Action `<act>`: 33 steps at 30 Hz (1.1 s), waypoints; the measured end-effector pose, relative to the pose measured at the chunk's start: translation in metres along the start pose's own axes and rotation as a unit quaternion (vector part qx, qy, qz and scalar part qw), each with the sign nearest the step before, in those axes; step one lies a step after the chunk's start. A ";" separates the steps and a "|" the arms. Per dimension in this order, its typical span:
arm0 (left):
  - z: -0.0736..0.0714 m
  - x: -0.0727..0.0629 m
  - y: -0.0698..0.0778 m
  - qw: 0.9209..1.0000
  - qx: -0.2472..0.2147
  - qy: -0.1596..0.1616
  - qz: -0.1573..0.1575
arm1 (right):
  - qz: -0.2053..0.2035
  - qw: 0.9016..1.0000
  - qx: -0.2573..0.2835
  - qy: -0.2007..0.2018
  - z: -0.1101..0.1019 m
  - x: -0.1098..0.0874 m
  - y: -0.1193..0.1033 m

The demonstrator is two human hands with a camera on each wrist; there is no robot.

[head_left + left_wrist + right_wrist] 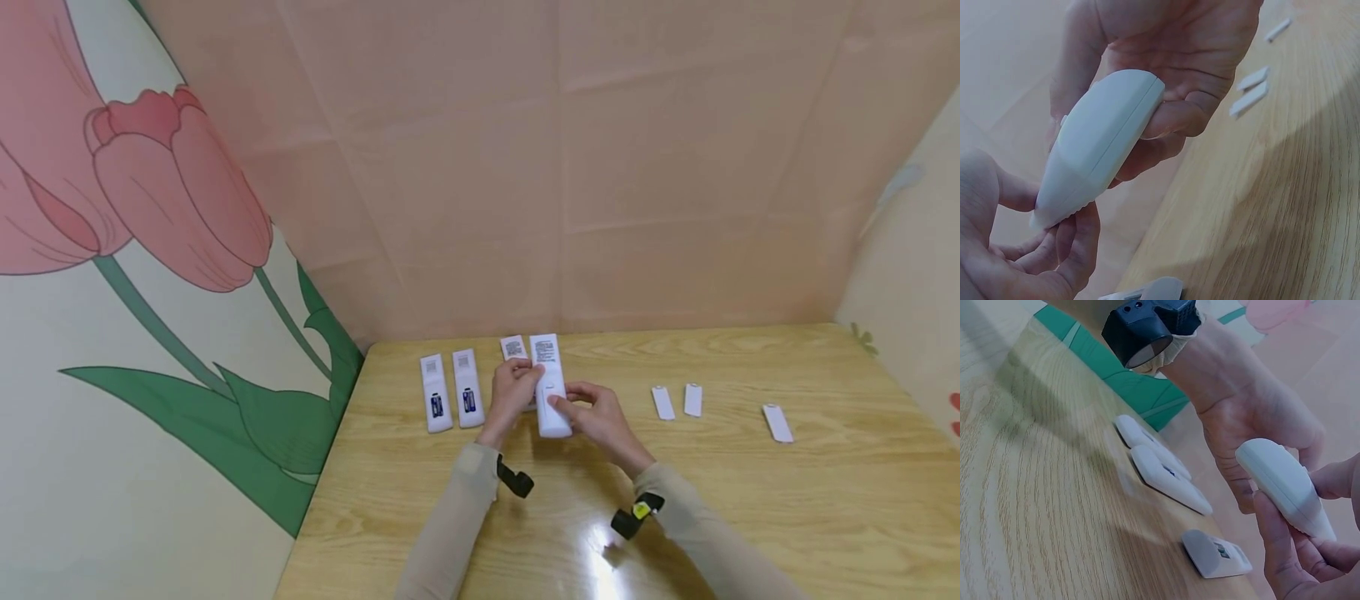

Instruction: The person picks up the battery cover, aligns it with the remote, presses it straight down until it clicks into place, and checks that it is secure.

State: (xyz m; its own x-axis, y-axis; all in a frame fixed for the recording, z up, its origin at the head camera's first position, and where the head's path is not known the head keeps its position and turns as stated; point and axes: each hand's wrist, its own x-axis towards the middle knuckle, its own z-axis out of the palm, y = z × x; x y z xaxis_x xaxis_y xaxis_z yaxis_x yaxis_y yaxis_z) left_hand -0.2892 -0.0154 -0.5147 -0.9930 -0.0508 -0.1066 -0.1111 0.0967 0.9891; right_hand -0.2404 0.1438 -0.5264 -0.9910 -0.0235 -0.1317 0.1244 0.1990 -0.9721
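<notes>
Both hands hold a white remote control [553,408] above the table, its back with printed text facing up and a battery cover fitted on it. My left hand [513,393] grips its left side, thumb on the back. From the right, my right hand [602,419] holds its lower part between thumb and fingers; the left wrist view shows this right hand [1179,56] around the thicker end. Behind my left hand lies another remote [512,346], partly hidden; in the right wrist view a compartment shows on this remote [1235,567].
Two more white remotes, the outer one [433,375] and the inner one [464,371], lie left with batteries in their uncovered compartments. Three loose covers lie right: one [663,403], a second [693,400] beside it, a third [777,423] farther off. A curtain hangs behind the wooden table [840,492].
</notes>
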 end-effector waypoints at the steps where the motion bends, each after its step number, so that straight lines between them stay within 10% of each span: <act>1: -0.001 0.000 0.000 1.000 0.000 -0.001 -0.001 | 0.001 1.000 0.001 0.000 0.000 0.000 0.000; 33: -0.055 0.004 -0.025 0.999 -0.023 0.015 -0.019 | -0.060 0.995 0.041 -0.066 0.040 -0.017 0.006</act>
State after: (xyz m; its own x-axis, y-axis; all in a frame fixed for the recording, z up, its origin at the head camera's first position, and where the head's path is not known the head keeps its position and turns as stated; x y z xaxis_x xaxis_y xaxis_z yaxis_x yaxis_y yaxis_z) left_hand -0.2879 -0.0724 -0.5339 -0.9865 -0.0826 -0.1416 -0.1459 0.0489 0.9881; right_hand -0.2209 0.1059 -0.5377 -0.9845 -0.1722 -0.0333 0.0150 0.1068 -0.9942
